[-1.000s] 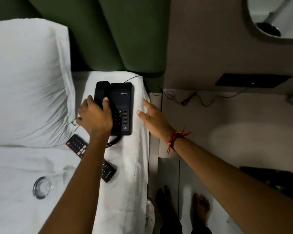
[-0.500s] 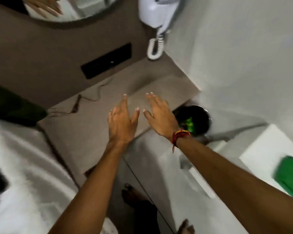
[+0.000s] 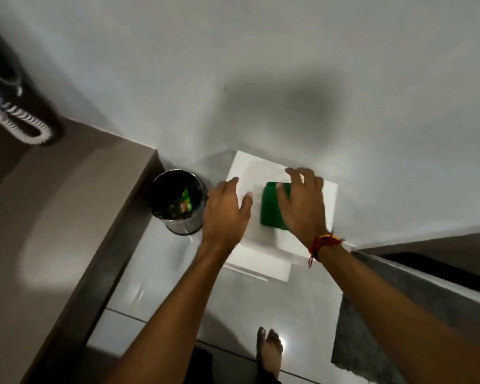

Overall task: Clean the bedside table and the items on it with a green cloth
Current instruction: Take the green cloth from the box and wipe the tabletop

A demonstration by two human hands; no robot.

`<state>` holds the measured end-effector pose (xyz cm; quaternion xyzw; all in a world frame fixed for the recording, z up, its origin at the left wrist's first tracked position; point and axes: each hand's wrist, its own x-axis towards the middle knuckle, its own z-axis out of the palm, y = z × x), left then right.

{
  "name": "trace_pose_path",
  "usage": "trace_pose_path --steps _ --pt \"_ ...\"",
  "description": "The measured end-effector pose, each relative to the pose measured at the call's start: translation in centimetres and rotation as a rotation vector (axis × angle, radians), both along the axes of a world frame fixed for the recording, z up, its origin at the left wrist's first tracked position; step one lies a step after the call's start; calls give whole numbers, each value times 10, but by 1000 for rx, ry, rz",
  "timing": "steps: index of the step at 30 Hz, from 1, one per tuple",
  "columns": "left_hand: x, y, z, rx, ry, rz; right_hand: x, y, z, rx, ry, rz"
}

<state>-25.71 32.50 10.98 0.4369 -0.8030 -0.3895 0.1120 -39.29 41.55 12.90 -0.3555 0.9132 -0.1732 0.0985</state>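
One green cloth [image 3: 272,206] lies on one white surface [image 3: 311,245]. The right hand [image 3: 302,206] covers it, fingers spread; the left hand [image 3: 226,214] hovers open beside one metal bin [image 3: 179,203].

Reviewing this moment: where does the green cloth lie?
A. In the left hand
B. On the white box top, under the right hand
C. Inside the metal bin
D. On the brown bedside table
B: the green cloth lies flat on the white box, the right hand coming down over it.
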Motion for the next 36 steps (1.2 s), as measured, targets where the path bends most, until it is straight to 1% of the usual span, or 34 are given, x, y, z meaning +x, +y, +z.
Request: trace_pose_path --steps 2,4,6,10,13,16,18,20,24,25,26,28,31,34,36 --pt "-26 18 -4 82 -29 2 -16 24 -7 -10 -93 -123" --pt "-47 32 -10 216 -64 27 -25 38 -15 -42 -302 -199" --pt "-57 39 -16 358 -34 111 -29 43 -22 -65 -496 -216" --pt "-55 36 -24 561 82 327 -25 40 -32 -169 -640 -310" --pt "-44 28 -19 701 241 429 -16 31 -32 -244 -658 -308" --pt "-22 14 -9 880 492 541 1 10 -23 -336 -662 -255" --pt "-1 2 -3 970 646 580 14 -8 -18 -381 -681 -206" --pt "32 -16 0 962 728 614 40 -36 -14 -394 -759 -148" --pt "105 -53 3 895 830 727 98 -93 -16 -374 -1079 -11" --pt "126 -63 1 883 862 765 116 -108 -19 -363 -1137 32" --pt "156 -74 -3 865 891 818 143 -126 -24 -334 -1156 87" --pt "202 -88 -11 830 900 902 186 -152 -32 -285 -1124 165" --pt "290 -101 -36 783 866 1065 274 -190 -60 -187 -1049 313" --pt "369 -102 -67 773 871 1213 353 -212 -92 -98 -996 465" --pt "429 -96 -92 746 858 1339 415 -221 -116 11 -960 604"
